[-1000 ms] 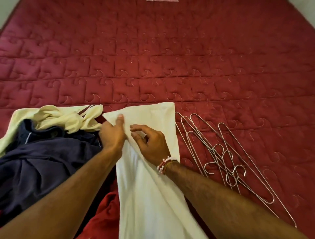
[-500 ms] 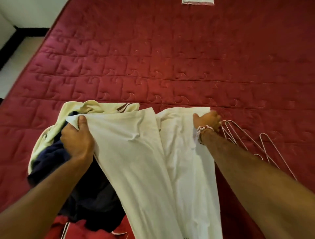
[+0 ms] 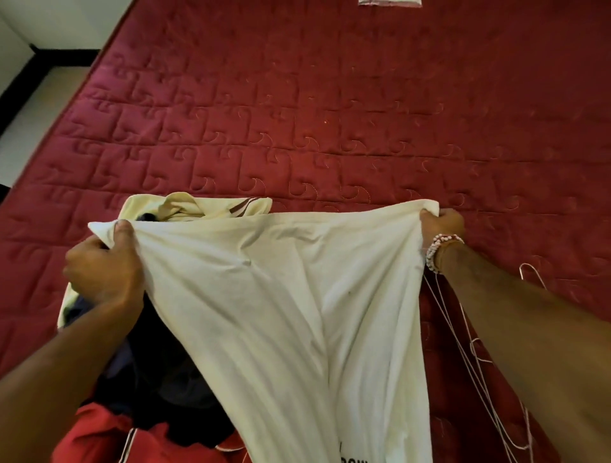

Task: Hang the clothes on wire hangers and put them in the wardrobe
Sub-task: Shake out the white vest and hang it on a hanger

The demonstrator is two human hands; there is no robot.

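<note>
A cream white garment is stretched wide above the red quilted mattress. My left hand grips its left top corner, thumb on top. At the right top corner my right hand pinches the cloth; a beaded bracelet sits on that wrist. Several wire hangers lie on the mattress under my right forearm, mostly hidden by it.
A pile of clothes lies under my left arm: a pale yellow garment, a dark navy one and a red one. The mattress edge and light floor are at the left. A small white thing lies at the far edge.
My hands have pulled apart, spreading the folded white garment out to its full width. The right hand moved right over the hangers, the left hand moved left over the clothes pile.
</note>
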